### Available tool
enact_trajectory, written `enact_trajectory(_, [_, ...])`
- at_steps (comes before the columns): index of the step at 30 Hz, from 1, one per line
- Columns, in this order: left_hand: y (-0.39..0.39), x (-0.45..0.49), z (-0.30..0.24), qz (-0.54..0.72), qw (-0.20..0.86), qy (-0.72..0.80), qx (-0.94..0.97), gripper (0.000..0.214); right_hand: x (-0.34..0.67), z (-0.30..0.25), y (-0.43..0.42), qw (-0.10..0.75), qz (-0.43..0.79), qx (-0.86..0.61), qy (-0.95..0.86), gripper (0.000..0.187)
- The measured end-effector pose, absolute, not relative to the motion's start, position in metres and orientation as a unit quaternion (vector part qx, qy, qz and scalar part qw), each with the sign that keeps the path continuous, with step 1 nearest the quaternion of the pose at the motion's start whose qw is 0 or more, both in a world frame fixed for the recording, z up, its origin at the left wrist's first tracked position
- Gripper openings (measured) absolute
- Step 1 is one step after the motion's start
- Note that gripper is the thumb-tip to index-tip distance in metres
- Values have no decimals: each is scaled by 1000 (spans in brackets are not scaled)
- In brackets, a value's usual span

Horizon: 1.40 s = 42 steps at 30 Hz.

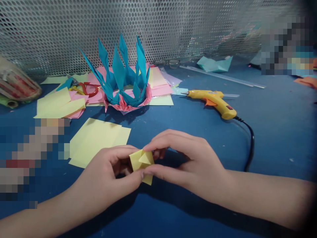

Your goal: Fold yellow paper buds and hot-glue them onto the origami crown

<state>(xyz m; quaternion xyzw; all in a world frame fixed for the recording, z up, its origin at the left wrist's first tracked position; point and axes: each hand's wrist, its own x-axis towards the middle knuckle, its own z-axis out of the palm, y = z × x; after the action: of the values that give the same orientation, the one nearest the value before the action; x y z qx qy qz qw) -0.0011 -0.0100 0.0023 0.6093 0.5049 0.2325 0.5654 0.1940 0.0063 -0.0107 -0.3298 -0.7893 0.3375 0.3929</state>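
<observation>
Between my two hands is a small folded piece of yellow paper [135,161] with a raised triangular flap. My left hand [111,168] pinches it from the left, thumb in front and fingers behind. My right hand [188,158] grips its right side, the index finger at the top edge and the thumb by the flap. Both thumb tips nearly meet at the paper's lower part. Just behind my left hand lie several flat yellow paper sheets [96,138], partly overlapping. Farther back stands a blue folded-paper crown [121,87] with tall pointed petals and a pink base.
A yellow hot glue gun [213,100] lies at right, its black cord [252,138] curving toward me. Red-handled scissors [89,89] rest on coloured papers [59,102]. Behind are clear glue sticks [223,76], a light teal folded paper [215,63] and a perforated metal panel [173,26].
</observation>
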Motion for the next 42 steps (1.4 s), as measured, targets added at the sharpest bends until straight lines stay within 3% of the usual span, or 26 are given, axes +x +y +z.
enact_trajectory(11, [-6,8,5,269,473,556,628,23,195,-9,8,383,413,-373,-737,10])
enact_trajectory(16, [-7,4,5,267,482,554,624,19,193,-11,7,406,361,-369,-754,21])
enact_trajectory(22, [-10,-1,3,223,539,497,642,9,196,-14,8,402,301,-331,-799,17])
enact_trajectory(35, [-14,1,1,204,523,538,629,22,194,-13,1,408,251,-306,-823,19])
enact_trajectory(42, [-18,3,1,229,475,527,667,12,192,-14,-6,419,219,-303,-828,20])
